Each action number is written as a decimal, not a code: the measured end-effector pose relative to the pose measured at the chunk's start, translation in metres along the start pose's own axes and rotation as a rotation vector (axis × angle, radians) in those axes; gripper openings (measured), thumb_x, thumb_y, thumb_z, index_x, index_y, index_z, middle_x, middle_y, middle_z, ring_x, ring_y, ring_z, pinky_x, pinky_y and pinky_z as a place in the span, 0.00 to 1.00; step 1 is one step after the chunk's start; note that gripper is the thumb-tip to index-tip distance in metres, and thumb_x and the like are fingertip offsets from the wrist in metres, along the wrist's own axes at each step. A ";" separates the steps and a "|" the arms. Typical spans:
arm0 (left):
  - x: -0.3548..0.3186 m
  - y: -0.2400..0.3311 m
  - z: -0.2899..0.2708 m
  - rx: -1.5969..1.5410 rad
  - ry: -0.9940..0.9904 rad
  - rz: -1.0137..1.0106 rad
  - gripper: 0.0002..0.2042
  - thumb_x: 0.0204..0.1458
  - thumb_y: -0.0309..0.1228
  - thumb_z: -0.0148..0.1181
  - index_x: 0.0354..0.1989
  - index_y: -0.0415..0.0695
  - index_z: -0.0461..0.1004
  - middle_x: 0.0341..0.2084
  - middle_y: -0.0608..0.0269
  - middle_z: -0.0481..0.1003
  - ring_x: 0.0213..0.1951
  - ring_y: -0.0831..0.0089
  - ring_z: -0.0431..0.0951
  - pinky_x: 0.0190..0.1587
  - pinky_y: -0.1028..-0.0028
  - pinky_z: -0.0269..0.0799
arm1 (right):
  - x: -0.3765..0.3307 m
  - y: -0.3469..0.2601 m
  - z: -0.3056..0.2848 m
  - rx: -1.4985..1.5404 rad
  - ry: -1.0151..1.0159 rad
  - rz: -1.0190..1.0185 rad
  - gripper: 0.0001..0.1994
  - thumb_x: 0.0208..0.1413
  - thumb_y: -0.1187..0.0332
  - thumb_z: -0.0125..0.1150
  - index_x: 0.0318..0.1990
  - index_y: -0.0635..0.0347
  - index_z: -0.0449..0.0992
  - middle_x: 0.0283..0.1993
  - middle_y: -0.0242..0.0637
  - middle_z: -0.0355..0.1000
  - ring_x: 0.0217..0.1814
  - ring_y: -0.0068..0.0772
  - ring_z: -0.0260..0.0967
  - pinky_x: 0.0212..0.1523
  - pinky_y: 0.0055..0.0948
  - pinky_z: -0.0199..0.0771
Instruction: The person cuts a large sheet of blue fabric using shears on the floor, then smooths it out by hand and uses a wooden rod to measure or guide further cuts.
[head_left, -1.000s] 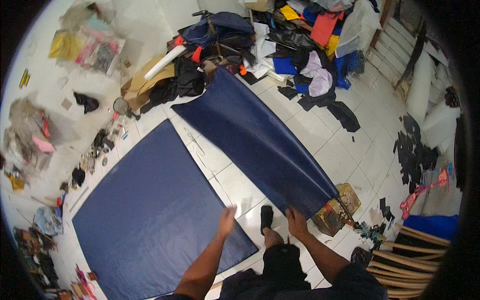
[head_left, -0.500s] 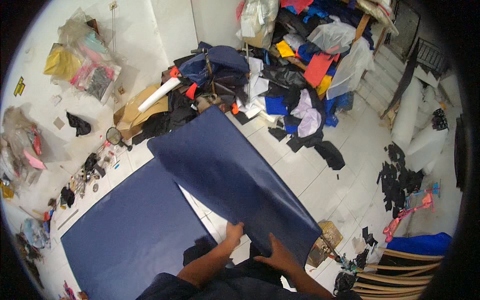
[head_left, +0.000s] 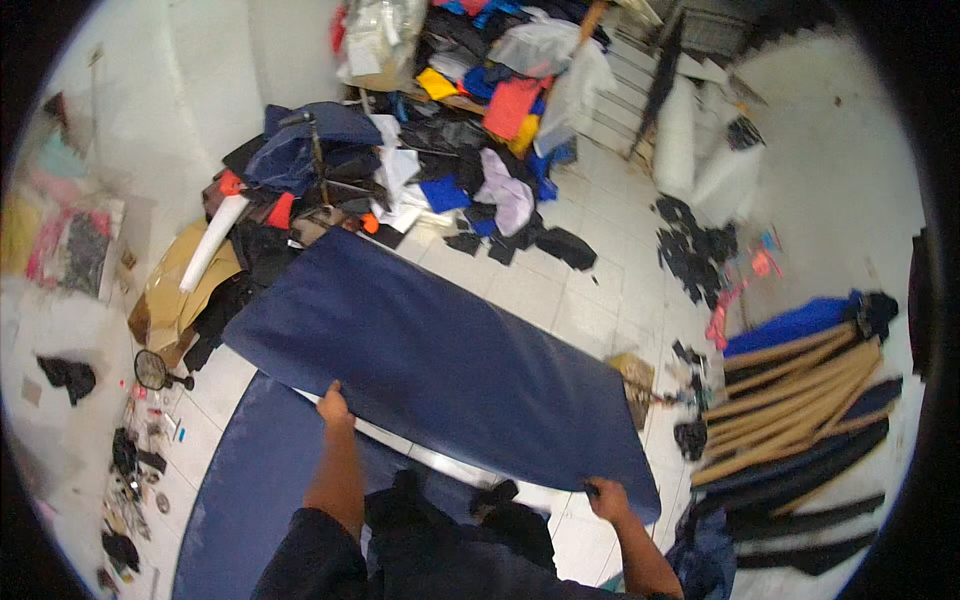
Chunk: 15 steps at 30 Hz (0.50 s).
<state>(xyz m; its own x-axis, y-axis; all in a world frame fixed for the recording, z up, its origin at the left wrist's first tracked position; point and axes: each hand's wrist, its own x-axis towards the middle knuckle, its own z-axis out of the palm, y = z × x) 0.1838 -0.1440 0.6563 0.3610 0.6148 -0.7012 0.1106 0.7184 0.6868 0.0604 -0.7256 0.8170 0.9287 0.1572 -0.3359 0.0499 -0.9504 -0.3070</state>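
A long navy blue sheet (head_left: 430, 350), smooth and slightly glossy, is held up in front of me, stretching from upper left to lower right. My left hand (head_left: 335, 402) grips its near edge toward the left end. Close to the right end, my right hand (head_left: 606, 498) pinches the same edge, fingers curled over it. A second navy sheet (head_left: 250, 490) lies flat on the white tiled floor at lower left, partly covered by the held one and my left arm. Between the two sheets a strip of tile shows.
Beyond the sheet lies a heap of scraps, including a lilac cloth (head_left: 503, 188) and a white roll (head_left: 214, 243). Tan poles (head_left: 790, 400) are stacked at right, near a small box (head_left: 632, 378). Small clutter and a round-headed racket (head_left: 152, 370) lie at left.
My hands have moved far apart along the sheet's near edge, the left one leftward and the right one rightward. The held sheet now runs more crosswise. The view has turned right.
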 end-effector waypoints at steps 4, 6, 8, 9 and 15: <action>-0.005 0.025 -0.091 0.316 0.030 0.265 0.21 0.48 0.24 0.59 0.51 0.27 0.69 0.47 0.48 0.74 0.47 0.57 0.75 0.52 0.64 0.69 | -0.066 -0.033 0.073 -0.086 0.016 0.134 0.14 0.48 0.67 0.58 0.43 0.50 0.80 0.38 0.49 0.77 0.40 0.56 0.75 0.43 0.50 0.75; -0.005 0.030 -0.144 0.364 -0.004 0.372 0.24 0.47 0.26 0.61 0.52 0.25 0.67 0.48 0.44 0.74 0.46 0.54 0.76 0.51 0.62 0.70 | -0.110 -0.028 0.136 -0.011 0.028 0.116 0.14 0.47 0.66 0.58 0.43 0.50 0.80 0.38 0.50 0.77 0.41 0.57 0.75 0.45 0.49 0.75; -0.009 0.040 -0.201 0.396 -0.020 0.399 0.23 0.47 0.26 0.60 0.52 0.25 0.68 0.48 0.43 0.74 0.45 0.54 0.76 0.51 0.63 0.69 | -0.151 -0.045 0.189 0.029 -0.028 0.168 0.16 0.46 0.65 0.58 0.44 0.49 0.80 0.40 0.50 0.77 0.42 0.56 0.75 0.47 0.49 0.75; -0.017 0.044 -0.234 0.413 -0.032 0.359 0.22 0.48 0.24 0.59 0.52 0.26 0.68 0.47 0.45 0.74 0.46 0.55 0.76 0.51 0.63 0.69 | -0.186 -0.057 0.210 0.058 -0.006 0.159 0.16 0.46 0.65 0.57 0.45 0.48 0.80 0.41 0.49 0.77 0.44 0.56 0.75 0.49 0.48 0.75; -0.087 0.065 -0.405 0.600 0.047 0.341 0.19 0.50 0.23 0.59 0.50 0.26 0.70 0.46 0.47 0.76 0.44 0.57 0.76 0.50 0.64 0.70 | -0.331 -0.117 0.324 0.097 -0.093 0.254 0.15 0.48 0.69 0.54 0.44 0.47 0.81 0.43 0.47 0.77 0.44 0.54 0.75 0.47 0.46 0.76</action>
<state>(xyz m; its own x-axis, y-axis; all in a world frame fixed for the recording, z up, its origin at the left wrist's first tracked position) -0.2157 -0.0190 0.6848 0.4280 0.7973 -0.4255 0.4961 0.1863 0.8481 -0.3718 -0.5796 0.6755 0.8692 -0.0541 -0.4915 -0.2191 -0.9332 -0.2848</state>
